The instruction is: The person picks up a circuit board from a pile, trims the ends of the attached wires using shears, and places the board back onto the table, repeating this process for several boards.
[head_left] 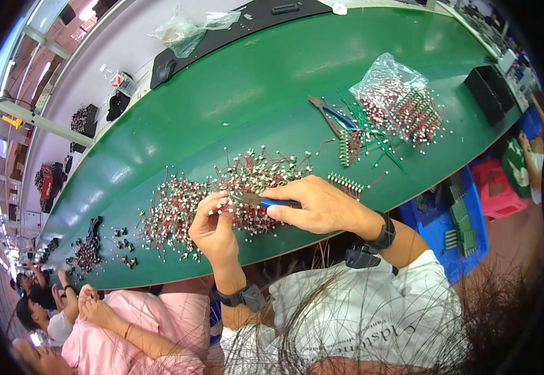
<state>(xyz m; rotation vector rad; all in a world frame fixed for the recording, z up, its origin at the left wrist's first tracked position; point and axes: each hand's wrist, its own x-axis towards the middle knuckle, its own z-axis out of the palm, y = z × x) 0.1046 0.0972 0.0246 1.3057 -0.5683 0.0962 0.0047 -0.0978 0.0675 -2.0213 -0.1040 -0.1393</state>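
Observation:
My right hand (322, 203) grips a pair of pliers with blue handles (282, 203), its metal jaws reaching left to the fingertips of my left hand (216, 230). Between the left thumb and fingers is a small wired part, with a bit of red wire and white ends; its exact shape is too small to make out. Both hands are above the near side of a long heap of small parts with red wires and white connectors (178, 209). Just beyond my right hand lies a comb-like strip of pale parts (346, 182).
On the green table (247, 94), another pair of pliers (325, 115) lies among green strips (378, 140), beside a clear bag of wired parts (389, 84). A black bin (489, 94) stands at the right end. A blue crate (447, 240) sits below; a co-worker in pink (141, 325) is at left.

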